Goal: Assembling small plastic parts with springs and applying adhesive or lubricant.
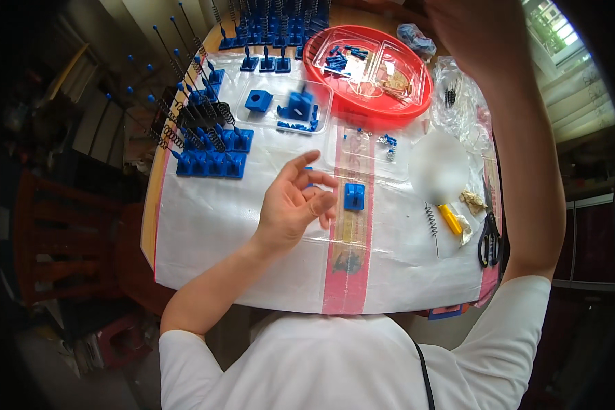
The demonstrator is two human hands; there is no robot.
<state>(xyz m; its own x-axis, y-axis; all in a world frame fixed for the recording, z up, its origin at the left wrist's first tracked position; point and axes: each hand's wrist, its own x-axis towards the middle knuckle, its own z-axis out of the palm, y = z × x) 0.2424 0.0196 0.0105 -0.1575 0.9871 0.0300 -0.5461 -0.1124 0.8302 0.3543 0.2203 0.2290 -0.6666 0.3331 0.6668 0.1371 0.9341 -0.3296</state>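
Left hand [295, 201] hovers mid-frame over the table [253, 266], fingers loosely curled, thumb and forefinger apart, with a sliver of blue showing at the fingertips, too small to say whether it is pinched. Just right of those fingertips lies a small blue block [354, 196], close but apart, sitting on the pink stripe of the plastic sheet. Right hand [475, 31] is up at the top edge of the frame, raised high and partly cut off; I cannot tell its grip.

Open room: the whole lower-left stretch of the sheet below the left hand is bare down to the table's near edge. The upper left is crowded with rows of blue spring stands [208, 147] reaching the table's left edge. Top centre, the red tray [417, 102] of small parts. Along the right edge lie black scissors [490, 239], a loose spring [431, 222] and a yellow-handled tool [449, 219].
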